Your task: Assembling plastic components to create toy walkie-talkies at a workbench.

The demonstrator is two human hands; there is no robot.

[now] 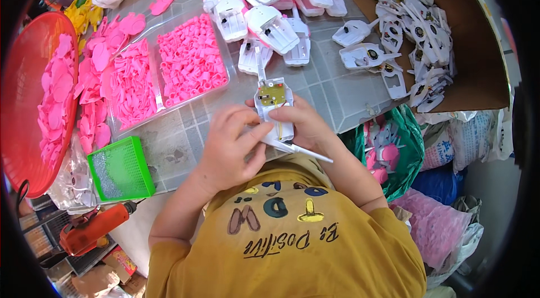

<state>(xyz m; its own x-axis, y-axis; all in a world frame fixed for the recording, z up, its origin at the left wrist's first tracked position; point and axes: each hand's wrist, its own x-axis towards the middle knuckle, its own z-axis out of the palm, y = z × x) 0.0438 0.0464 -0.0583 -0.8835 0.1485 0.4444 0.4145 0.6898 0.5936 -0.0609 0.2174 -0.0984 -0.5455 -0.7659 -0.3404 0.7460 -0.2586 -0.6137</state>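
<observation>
In front of my body I hold an open white toy walkie-talkie housing [284, 129] with its antenna pointing away from me. A yellowish circuit board [271, 95] lies inside, and thin yellow wire runs down from it. My right hand [308, 124] grips the housing from the right, thumb across its face. My left hand [233, 143] is closed by its lower left, with the fingers pinching a second white shell piece [298, 150] whose long antenna points to the lower right. The left fingertips partly cover where the two pieces meet.
Several pink-and-white toy handsets [273, 28] are piled ahead. A clear tray [163, 108] holds small pink parts, beside a red bowl [19, 101] and a green basket of screws [147, 177]. A cardboard box [478, 67] of white shells stands right; an orange power screwdriver [95, 230] lies lower left.
</observation>
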